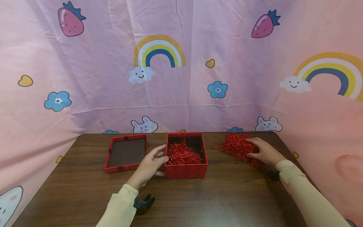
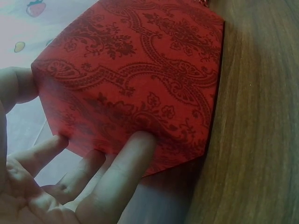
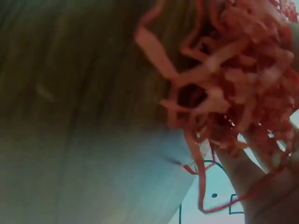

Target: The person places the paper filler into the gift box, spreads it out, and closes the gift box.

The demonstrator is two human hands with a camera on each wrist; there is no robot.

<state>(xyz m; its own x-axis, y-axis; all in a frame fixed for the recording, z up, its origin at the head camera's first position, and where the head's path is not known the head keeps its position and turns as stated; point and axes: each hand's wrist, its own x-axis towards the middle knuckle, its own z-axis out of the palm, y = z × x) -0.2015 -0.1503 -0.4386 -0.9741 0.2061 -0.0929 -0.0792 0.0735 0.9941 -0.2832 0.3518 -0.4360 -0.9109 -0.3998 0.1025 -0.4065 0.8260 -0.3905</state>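
A red patterned box stands upright on the table, its dark inside partly filled with red shredded paper. My left hand rests against the box's left side, thumb at the rim near the front corner. In the left wrist view, the fingers touch the patterned side without curling round it. To the right lies a loose pile of red shredded paper. My right hand holds the right part of this pile, thumb and fingers bent about it. Tangled strands fill the palm side in the right wrist view.
The box's shallow red lid lies inside-up on the wooden table, left of the box. Printed cloth hangs behind the table and at both sides. A black wrist device sits under the left wrist.
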